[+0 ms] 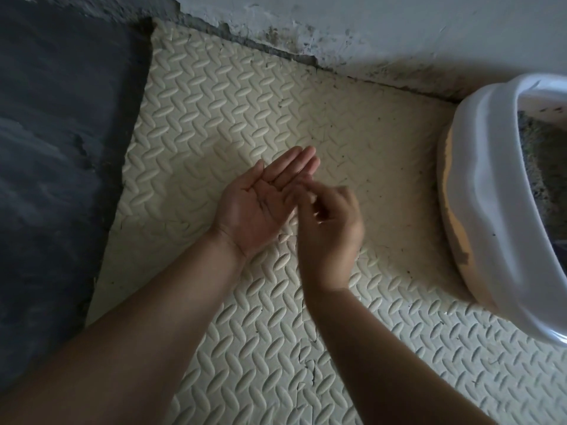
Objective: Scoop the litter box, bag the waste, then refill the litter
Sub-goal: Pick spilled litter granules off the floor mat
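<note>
Above a foam mat (245, 102), a left hand (260, 204) lies palm-up, grip open and empty, while the blurred right hand (333, 231), grip unreadable, meets its fingers; the litter box (491, 194) at right holds grey litter (535, 154), and how far the job has got is unclear

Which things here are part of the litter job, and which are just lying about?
For the job: litter box, litter inside it, left hand, right hand.
Just there: foam mat, dark floor, wall.

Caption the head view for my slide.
Left hand palm up, right hand curled over its fingers, above foam mat beside litter box.
</note>
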`<state>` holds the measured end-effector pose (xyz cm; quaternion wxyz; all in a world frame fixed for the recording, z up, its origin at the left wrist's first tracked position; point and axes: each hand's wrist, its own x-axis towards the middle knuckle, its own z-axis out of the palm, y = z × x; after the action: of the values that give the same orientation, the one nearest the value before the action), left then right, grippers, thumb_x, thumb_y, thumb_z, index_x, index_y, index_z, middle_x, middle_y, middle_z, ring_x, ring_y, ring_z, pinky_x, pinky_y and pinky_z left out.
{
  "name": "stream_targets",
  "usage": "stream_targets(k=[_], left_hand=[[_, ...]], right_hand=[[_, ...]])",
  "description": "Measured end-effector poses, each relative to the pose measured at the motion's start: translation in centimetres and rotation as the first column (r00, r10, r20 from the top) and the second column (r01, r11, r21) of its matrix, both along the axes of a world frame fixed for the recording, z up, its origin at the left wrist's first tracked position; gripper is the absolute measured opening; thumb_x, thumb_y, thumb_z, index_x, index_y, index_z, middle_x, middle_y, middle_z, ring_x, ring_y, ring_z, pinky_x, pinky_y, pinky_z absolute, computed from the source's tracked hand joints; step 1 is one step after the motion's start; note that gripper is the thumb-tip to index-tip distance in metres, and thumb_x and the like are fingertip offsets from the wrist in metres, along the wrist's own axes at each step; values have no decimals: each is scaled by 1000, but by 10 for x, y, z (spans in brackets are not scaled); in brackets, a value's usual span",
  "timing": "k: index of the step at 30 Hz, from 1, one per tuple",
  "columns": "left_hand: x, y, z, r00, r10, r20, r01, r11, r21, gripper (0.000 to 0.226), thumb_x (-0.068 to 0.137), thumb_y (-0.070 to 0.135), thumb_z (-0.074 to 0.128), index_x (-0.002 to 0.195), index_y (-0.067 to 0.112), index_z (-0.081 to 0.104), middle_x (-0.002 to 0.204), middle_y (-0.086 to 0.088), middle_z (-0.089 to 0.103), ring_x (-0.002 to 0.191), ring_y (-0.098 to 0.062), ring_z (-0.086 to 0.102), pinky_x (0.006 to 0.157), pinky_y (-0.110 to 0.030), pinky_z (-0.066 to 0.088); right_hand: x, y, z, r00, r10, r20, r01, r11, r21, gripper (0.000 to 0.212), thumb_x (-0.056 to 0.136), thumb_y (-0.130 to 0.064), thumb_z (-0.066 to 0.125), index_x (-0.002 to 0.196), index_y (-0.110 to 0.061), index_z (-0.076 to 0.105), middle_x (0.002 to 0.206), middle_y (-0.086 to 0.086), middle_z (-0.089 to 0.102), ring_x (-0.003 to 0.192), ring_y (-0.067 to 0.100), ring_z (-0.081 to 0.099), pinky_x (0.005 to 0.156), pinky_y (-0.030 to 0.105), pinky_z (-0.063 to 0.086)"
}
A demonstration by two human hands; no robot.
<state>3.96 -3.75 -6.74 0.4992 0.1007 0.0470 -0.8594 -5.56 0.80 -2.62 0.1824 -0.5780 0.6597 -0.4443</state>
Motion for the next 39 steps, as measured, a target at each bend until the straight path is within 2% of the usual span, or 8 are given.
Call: stream_targets(k=[4, 8, 17, 21, 24, 31, 35, 39], left_hand=[[0, 0, -2, 999, -7, 32, 6, 1000, 19, 55, 100, 28, 24, 125, -10, 55, 135, -23, 52, 128, -35, 48, 108, -39, 39], [3, -1, -5, 999, -52, -10, 52, 997, 58, 58, 101, 30, 20, 131, -11, 48, 140, -24, 46, 132, -36, 43, 114, -39, 29], [3, -2, -6, 992, -82, -98, 87, 995, 56, 59, 101, 32, 19, 133, -10, 45, 141, -25, 44, 138, -31, 31, 115, -40, 25], [1, -3, -4, 998, -44, -37, 45, 999, 10, 55, 100, 28, 23, 130, -11, 48, 138, -26, 48, 130, -37, 45, 112, -41, 31], [0, -3, -5, 997, -29, -71, 30, 999, 16, 52, 100, 25, 25, 129, -11, 49, 136, -27, 48, 131, -37, 43, 112, -42, 29], [-2, 2, 0, 999, 22, 23, -21, 999, -31, 56, 103, 29, 20, 124, -7, 57, 134, -20, 53, 126, -31, 50, 111, -36, 33], [-1, 1, 0, 1000, 23, -13, -23, 999, -28, 55, 102, 29, 22, 126, -8, 54, 134, -22, 53, 127, -33, 49, 110, -38, 35], [0, 1, -1, 997, 20, -69, -20, 1000, -10, 55, 102, 30, 24, 125, -9, 54, 135, -22, 53, 130, -33, 46, 110, -39, 37]], right_hand=[[-40, -42, -8, 975, -223, 6, 219, 964, 150, 25, 82, -26, 69, 107, -28, 68, 92, -10, 58, 82, 1, 54, 77, 17, 48], [-61, -81, -15, 977, -186, -107, 209, 934, 289, 25, 82, -34, 67, 107, -30, 71, 97, -12, 56, 84, -2, 53, 77, 12, 45], [-60, -95, -23, 947, -279, -159, 315, 901, 298, 12, 85, -33, 62, 90, -28, 72, 91, -9, 65, 80, 2, 59, 69, 20, 46], [-37, -64, -2, 954, -300, 1, 296, 942, 158, 8, 88, -24, 64, 89, -19, 70, 81, -13, 55, 69, -9, 50, 66, 7, 41], [2, -9, 8, 994, -108, 23, 107, 993, 41, 4, 85, -21, 66, 88, -23, 67, 82, -8, 55, 71, 1, 49, 66, 12, 43], [23, 23, -6, 983, 0, 181, -36, 980, 194, 16, 85, -20, 69, 99, -23, 76, 79, -3, 56, 71, 9, 53, 68, 19, 47], [-7, 19, -1, 984, -156, 91, 144, 982, 126, 23, 87, -22, 65, 109, -26, 69, 86, -8, 55, 75, 3, 52, 70, 13, 46], [-61, 14, -12, 969, -229, -90, 246, 917, 315, 41, 81, -33, 72, 121, -34, 62, 100, -14, 49, 93, 5, 52, 87, 25, 50]])
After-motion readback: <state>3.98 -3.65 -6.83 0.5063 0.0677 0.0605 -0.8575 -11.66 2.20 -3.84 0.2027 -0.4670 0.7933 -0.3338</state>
